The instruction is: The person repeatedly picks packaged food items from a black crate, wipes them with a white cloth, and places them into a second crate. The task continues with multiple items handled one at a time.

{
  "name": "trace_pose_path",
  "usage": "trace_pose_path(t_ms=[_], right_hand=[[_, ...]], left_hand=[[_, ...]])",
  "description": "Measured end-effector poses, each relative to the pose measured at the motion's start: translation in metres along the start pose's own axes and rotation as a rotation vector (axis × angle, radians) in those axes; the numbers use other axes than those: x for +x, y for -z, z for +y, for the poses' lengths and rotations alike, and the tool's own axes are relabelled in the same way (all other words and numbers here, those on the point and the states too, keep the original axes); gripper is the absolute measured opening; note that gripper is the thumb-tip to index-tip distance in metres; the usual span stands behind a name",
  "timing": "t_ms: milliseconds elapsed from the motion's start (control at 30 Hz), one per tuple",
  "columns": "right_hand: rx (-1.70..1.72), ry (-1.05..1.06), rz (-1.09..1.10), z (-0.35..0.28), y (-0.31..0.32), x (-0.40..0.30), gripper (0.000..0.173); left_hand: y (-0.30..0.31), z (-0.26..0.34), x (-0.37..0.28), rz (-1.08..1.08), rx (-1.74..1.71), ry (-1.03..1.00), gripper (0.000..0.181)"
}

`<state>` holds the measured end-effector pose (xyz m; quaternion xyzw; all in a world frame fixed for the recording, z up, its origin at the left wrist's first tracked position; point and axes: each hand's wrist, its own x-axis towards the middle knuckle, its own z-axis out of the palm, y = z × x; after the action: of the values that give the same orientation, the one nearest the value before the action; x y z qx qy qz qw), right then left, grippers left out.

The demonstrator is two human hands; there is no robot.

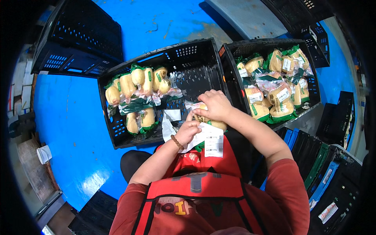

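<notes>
My left hand (188, 133), with a beaded bracelet at the wrist, grips a strip of white printed labels (213, 142). One end of the strip hangs over my red apron (188, 164); the other trails over the near wall of the left crate. Just beyond it, my right hand (216, 104) holds a clear plastic bag of pale root vegetables (219, 124), which look like lotus root. The hands meet at this bag, and its underside is hidden. Several similar bags (147, 80) lie in the left black crate (194, 66), with no white labels visible on them.
To the right, a second black crate (258, 44) holds several bags bearing white labels (283, 95). A tall black crate (85, 38) stands at the back left on the blue floor (70, 141). Folded crates (315, 167) are stacked by my right side. A grey metal surface (249, 17) lies beyond.
</notes>
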<state>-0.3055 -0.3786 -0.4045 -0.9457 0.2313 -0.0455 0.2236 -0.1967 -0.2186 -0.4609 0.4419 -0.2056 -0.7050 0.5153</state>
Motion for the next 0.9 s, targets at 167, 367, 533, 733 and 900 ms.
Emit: trace_pose_path(t_ms=[167,367,533,733,900], right_hand=[[-0.003,0.018,-0.248,0.017,0.016,0.002,0.057],[0.198,0.095,-0.362,0.024,0.016,0.011,0.061],[0.257,0.072,-0.684,0.022,0.045,0.004,0.084],[0.354,0.028,-0.395,0.016,0.089,-0.017,0.090],[1.127,-0.287,0.271,0.073,0.148,-0.074,0.076]], left_hand=[[-0.009,0.009,-0.001,0.014,0.091,-0.014,0.004],[-0.004,0.002,-0.002,0.005,0.055,-0.029,0.005],[-0.008,0.010,-0.005,-0.004,-0.052,-0.062,0.006],[0.003,0.064,-0.008,0.082,-0.399,-0.024,0.016],[0.047,0.114,-0.026,0.105,-0.342,-0.304,0.025]])
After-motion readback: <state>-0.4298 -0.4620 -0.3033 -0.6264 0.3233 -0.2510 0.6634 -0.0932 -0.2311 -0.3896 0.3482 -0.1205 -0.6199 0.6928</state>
